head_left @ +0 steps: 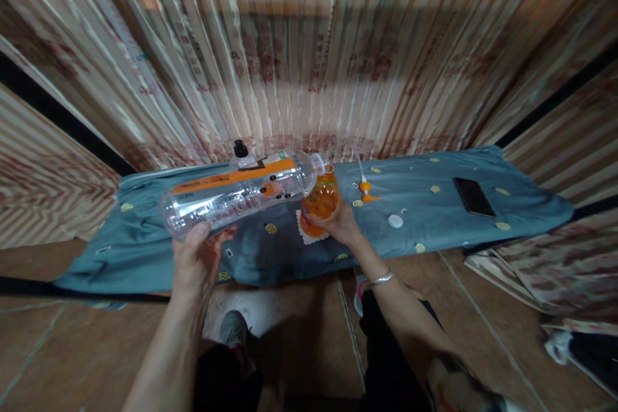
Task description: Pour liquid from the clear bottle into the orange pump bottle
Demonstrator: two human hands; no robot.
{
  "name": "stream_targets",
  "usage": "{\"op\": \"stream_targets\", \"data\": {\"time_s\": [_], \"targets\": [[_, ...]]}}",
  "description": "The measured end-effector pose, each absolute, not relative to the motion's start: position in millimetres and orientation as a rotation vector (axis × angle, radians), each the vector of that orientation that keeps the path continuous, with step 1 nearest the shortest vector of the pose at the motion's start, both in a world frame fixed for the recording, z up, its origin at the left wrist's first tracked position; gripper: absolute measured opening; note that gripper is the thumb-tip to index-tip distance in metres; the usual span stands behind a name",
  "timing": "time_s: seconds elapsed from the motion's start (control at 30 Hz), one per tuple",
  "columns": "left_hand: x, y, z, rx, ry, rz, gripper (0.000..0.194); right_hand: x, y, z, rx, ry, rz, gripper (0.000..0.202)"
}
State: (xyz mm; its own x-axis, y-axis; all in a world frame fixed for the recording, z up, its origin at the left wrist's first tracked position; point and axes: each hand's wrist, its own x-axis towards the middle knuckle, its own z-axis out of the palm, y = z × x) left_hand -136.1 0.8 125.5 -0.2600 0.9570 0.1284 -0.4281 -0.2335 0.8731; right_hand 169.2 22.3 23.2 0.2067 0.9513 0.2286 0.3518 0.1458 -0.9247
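Observation:
My left hand (197,254) is wrapped under the base end of a large clear plastic bottle (232,199) with an orange label. That bottle lies tilted nearly flat, its white neck touching or right beside the mouth of a smaller orange bottle. My right hand (338,224) grips this orange bottle (323,194) low on its side; it stands on a small white piece with a jagged edge (306,234). To its right lies an orange pump top (365,190) with a clear tube. Whether liquid is flowing between the bottles I cannot tell.
A blue-green cloth (261,264) with yellow prints covers the narrow table. A white round cap (395,221) and a black phone (474,196) lie to the right. Behind the large bottle stands a black-topped bottle (240,149). Striped curtains (299,77) hang along the back.

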Motion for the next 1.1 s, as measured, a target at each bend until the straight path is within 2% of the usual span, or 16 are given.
{"op": "stream_targets", "data": {"time_s": [0.4,0.6,1.1], "targets": [[-136.0,2.7,120.8,0.928,0.866,1.713,0.071,167.4,23.0,22.2,-1.403,-1.304,0.724,0.081],[-135.2,0.3,123.1,0.844,0.93,1.726,0.059,167.6,21.4,26.5,-1.418,-1.334,0.685,0.079],[-134.0,-0.4,126.3,0.856,0.941,1.717,0.062,166.7,22.6,22.8,-1.422,-1.329,0.678,0.082]]}}
